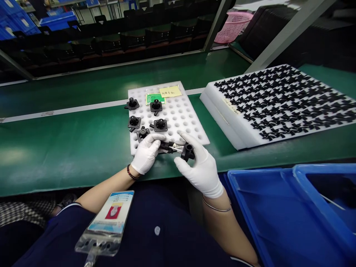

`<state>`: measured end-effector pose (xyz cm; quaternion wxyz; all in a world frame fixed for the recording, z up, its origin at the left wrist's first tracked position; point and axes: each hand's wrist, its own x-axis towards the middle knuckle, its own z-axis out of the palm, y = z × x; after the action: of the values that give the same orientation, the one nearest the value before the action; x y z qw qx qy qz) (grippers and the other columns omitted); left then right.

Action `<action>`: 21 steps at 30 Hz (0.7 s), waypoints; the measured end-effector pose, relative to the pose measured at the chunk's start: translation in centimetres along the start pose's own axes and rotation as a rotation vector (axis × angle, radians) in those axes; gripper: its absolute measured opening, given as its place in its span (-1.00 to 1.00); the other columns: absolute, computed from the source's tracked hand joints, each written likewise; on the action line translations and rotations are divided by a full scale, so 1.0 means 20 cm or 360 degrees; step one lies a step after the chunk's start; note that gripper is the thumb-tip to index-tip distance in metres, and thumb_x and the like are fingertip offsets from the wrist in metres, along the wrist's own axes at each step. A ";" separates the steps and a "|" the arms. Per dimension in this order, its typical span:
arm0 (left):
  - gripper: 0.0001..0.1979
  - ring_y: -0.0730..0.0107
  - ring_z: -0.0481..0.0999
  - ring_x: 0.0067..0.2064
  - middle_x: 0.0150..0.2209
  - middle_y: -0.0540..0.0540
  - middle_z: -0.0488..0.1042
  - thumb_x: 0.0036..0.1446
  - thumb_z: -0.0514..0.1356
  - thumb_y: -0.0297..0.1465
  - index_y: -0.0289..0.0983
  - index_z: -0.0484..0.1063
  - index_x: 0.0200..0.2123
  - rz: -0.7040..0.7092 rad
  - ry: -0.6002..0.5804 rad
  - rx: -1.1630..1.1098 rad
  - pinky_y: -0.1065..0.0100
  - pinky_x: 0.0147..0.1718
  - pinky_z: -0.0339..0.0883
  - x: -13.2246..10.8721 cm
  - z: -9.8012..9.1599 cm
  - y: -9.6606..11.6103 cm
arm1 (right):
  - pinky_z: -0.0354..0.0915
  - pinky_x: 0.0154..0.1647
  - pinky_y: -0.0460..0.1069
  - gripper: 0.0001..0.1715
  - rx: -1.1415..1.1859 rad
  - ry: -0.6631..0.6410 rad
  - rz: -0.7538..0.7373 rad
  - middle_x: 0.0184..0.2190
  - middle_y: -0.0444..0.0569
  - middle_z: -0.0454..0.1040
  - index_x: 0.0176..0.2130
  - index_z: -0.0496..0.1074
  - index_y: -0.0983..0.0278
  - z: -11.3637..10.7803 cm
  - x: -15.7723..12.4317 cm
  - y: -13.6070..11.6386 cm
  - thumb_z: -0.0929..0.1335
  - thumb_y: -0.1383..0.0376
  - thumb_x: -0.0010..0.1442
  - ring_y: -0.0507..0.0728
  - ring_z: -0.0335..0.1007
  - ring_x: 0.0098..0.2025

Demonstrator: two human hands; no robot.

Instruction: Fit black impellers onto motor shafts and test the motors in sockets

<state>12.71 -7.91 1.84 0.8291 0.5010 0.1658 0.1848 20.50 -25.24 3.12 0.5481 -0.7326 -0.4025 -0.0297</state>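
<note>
Currently, the left white-gloved hand [147, 154] and right white-gloved hand [198, 168] clamp 1 black plastic fitting [187, 151] together, just above a white foam tray [180, 115] holding 5 matching black plastic fittings [160, 125].

Matt blk plastic fitting [187, 152], white foam tray [191, 126]

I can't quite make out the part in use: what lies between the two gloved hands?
In the head view, a black plastic fitting spans the gap between the left gloved hand and right gloved hand, with a small pale piece along its stem.
</note>
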 end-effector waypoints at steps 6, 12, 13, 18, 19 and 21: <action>-0.64 0.15 0.65 0.11 -0.09 -0.16 0.67 0.16 0.46 -0.42 -0.26 0.61 0.04 -0.0007 0.0059 0.0091 0.19 0.17 0.57 -0.05 -0.01 0.08 | 0.47 0.34 0.23 -0.34 0.0119 0.0013 0.0151 0.24 0.02 0.58 0.29 0.50 0.11 0.02 0.01 0.00 0.51 0.15 0.23 0.32 0.56 0.23; -0.64 0.08 0.52 0.33 0.12 -0.19 0.65 0.13 0.44 -0.53 -0.22 0.65 0.01 0.0008 -0.0163 0.0064 0.16 0.42 0.32 -0.11 0.00 0.10 | 0.57 0.16 0.19 -0.32 0.0537 0.0045 0.0395 0.17 0.06 0.62 0.25 0.51 0.14 0.16 0.01 0.01 0.52 -0.05 0.25 0.32 0.62 0.12; -0.61 0.05 0.48 0.37 0.17 -0.19 0.62 0.13 0.44 -0.52 -0.21 0.63 0.05 0.0040 -0.0140 0.0018 0.16 0.41 0.33 -0.12 0.00 0.10 | 0.61 0.02 0.16 -0.34 0.0733 0.0106 0.0470 0.14 0.07 0.63 0.24 0.51 0.15 0.19 0.00 0.01 0.48 -0.08 0.29 0.29 0.65 0.02; -0.30 0.03 0.48 0.34 0.37 -0.22 0.44 0.11 0.49 -0.39 -0.11 0.44 0.31 0.0100 -0.0042 -0.0164 0.25 0.18 0.50 -0.13 -0.01 0.09 | 0.44 -0.54 -0.01 -0.40 0.1657 0.0149 0.0799 -0.06 0.06 0.67 0.13 0.49 0.19 0.34 0.01 -0.03 0.42 -0.15 0.32 0.12 0.55 -0.41; -0.26 0.06 0.55 0.26 0.41 -0.23 0.40 0.10 0.50 -0.36 -0.09 0.40 0.34 0.0087 -0.0092 -0.0128 0.26 0.13 0.52 -0.13 -0.03 0.09 | 0.42 -0.55 -0.02 -0.42 0.1716 0.0125 0.0816 -0.09 0.05 0.68 0.11 0.50 0.19 0.36 0.01 -0.03 0.42 -0.14 0.31 0.10 0.51 -0.45; -0.19 0.16 0.63 0.05 0.43 -0.26 0.36 0.10 0.51 -0.29 -0.08 0.36 0.40 0.0068 -0.0207 -0.0013 0.24 0.08 0.53 -0.14 -0.05 0.09 | 0.39 -0.56 -0.02 -0.47 0.1751 0.0136 0.0840 -0.18 0.00 0.66 0.07 0.53 0.18 0.38 0.03 -0.04 0.42 -0.12 0.32 0.08 0.44 -0.50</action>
<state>9.54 -7.69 3.22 0.8360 0.5119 0.1000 0.1702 17.35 -18.53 1.03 0.8507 -0.4152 -0.1413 0.2899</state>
